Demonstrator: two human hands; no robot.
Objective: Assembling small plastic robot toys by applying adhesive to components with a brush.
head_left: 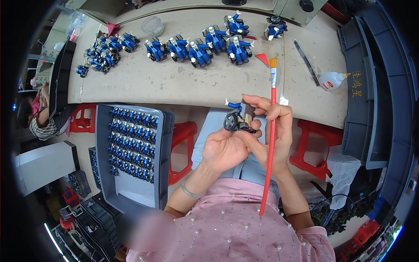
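My left hand (223, 150), palm up, holds a small wheelchair figurine (238, 118) just off the near table edge. The figurine has a blue sleeve, a pale hand and a dark spoked wheel; it is tilted, so its front is hidden. My right hand (279, 126) grips a paintbrush (270, 166) with a red handle, bristles upward, and its thumb and fingers also touch the figurine. Across the table stand several similar blue-suited figurines (200, 53) in a loose group. A tighter cluster of them (104, 50) is at the far left.
To the left, a grey crate (165, 148) holds rows of blue figurines. A white squeeze bottle (330, 80), a pen-like tool (307, 62) and a clear cup (152, 26) rest on the table. Red stools (314, 146) stand below its edge; grey crates (354, 100) line the right. Another person sits far left.
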